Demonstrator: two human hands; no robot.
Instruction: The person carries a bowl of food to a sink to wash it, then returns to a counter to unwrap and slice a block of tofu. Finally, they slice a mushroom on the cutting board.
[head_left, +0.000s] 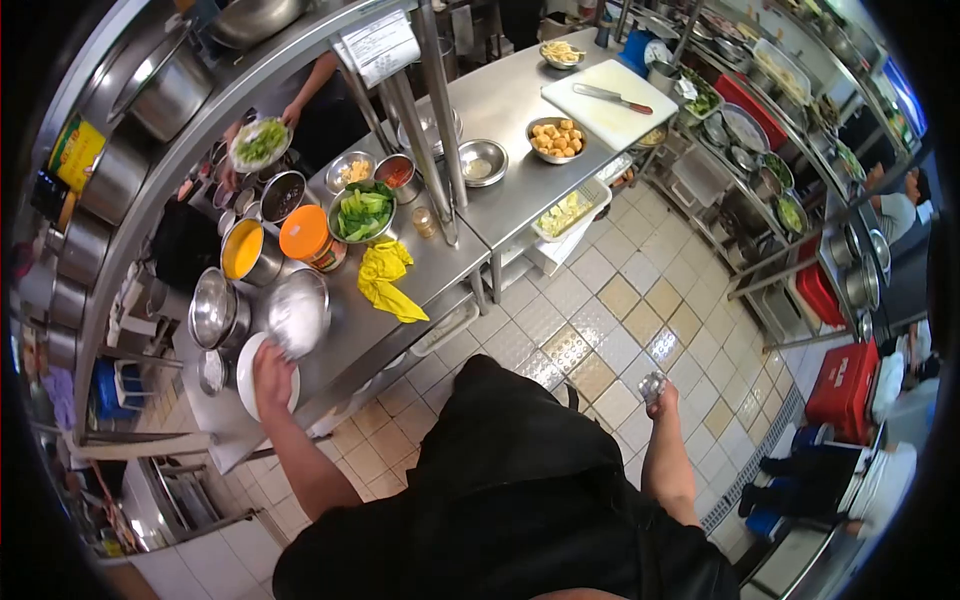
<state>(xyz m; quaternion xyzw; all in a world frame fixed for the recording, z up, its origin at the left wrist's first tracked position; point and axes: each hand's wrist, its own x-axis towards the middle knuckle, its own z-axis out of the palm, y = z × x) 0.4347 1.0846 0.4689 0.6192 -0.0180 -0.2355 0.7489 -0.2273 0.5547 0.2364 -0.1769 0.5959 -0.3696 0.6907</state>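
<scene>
My left hand (270,377) is over a white plate (247,388) at the near end of the steel counter; its fingers are smeared near a blurred metal bowl (298,308), and its hold cannot be made out. My right hand (660,398) is closed round a small shiny, clear or metal container (652,386), held out over the tiled floor. Beyond the metal bowl stand an orange-lidded tub (306,235), a pot of yellow liquid (243,250) and a bowl of green leaves (363,212). A yellow cloth (386,278) lies by the counter's front edge.
Farther along are a bowl of browned cubes (557,139) and a white board (612,105) with a knife (611,98). Upright posts rise from the counter. Another person's hands hold a plate of greens (261,143) across it. People and a red box (842,391) are at right.
</scene>
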